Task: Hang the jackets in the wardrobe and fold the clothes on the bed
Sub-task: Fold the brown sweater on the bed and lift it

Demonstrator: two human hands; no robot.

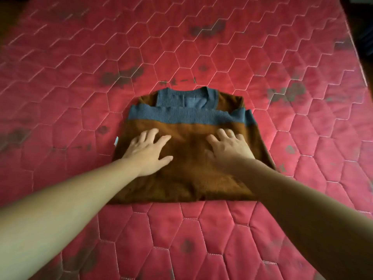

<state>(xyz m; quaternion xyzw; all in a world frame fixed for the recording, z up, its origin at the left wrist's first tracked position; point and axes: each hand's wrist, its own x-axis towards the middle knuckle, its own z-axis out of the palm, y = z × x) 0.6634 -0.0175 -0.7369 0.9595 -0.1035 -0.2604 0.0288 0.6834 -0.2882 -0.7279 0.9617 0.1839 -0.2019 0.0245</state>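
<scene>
A folded brown and blue sweater [187,142] lies mid-bed [80,57], nearer its front edge. The left hand [150,151] and right hand [229,147] press flat on it, fingers spread, gripping nothing.

A red quilted mattress [262,47], hexagon-stitched with faded dark patches, fills the view; a dark, unclear strip [364,27] lies past its right edge.

This is looking like a bedroom in a home: a bare red quilted mattress [201,47] is stretching out under, ahead of and to both sides of the left hand [149,152] and right hand [232,150], and a folded brown-and-blue sweater [181,178] is lying on it beneath them.
</scene>
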